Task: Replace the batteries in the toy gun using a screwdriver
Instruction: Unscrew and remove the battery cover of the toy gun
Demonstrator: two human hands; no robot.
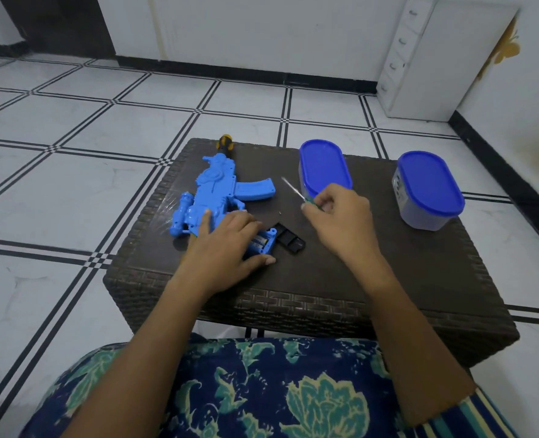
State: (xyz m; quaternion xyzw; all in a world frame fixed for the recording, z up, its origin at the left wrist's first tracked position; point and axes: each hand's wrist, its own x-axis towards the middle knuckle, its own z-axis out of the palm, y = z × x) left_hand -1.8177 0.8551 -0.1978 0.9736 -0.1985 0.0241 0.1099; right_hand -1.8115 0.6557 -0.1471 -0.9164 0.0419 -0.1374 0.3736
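A blue toy gun [213, 191] lies on a dark woven table [325, 298], muzzle pointing away. Its battery bay [263, 241] at the near end is uncovered, and batteries show inside. The black cover [290, 242] lies just right of the bay. My left hand [230, 245] rests flat on the gun's near end, fingers straight, thumb along the bay's front. My right hand [341, 216] hovers to the right and grips a small screwdriver [296, 192] by its green handle, with the thin shaft pointing up and left.
Two grey tubs with blue lids stand on the table, one [325, 167] behind my right hand, the other [427, 189] at the far right. A yellow-and-black tool handle [226, 143] sticks out beyond the gun's muzzle. My lap in patterned cloth is below the table's near edge.
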